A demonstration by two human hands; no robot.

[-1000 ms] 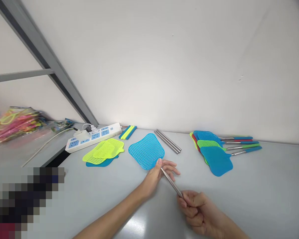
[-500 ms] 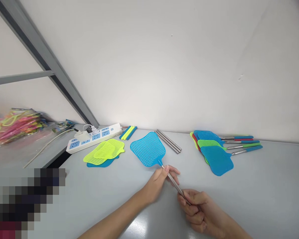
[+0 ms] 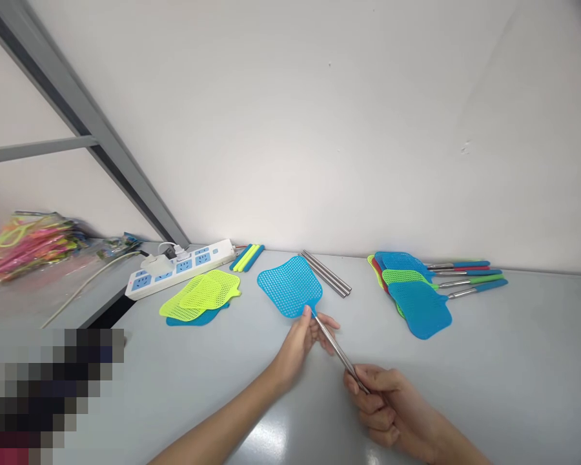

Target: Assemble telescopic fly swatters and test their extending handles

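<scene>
A blue perforated fly swatter head (image 3: 290, 287) sits on the end of a metal rod (image 3: 335, 345), tilted up to the left over the table. My left hand (image 3: 303, 342) pinches the blue neck where it meets the rod, thumb on top. Around the rod's lower end my right hand (image 3: 380, 403) is closed, hiding the tip. Behind them lie several loose metal rods (image 3: 326, 274). Left of my hands is a small pile of yellow-green swatter heads (image 3: 201, 296) with a blue head (image 3: 198, 318) underneath.
Blue and yellow grip sleeves (image 3: 246, 257) lie near a white power strip (image 3: 179, 268) with plugs. Several swatters with handles (image 3: 420, 310) are stacked at right. Plastic-bagged items (image 3: 33, 248) lie far left, below a grey metal frame (image 3: 126, 168). A white wall (image 3: 319, 129) bounds the table.
My left hand has slid up from the rod to the neck of the blue head. The head has shifted slightly right and up. My right hand stays at the rod's lower end.
</scene>
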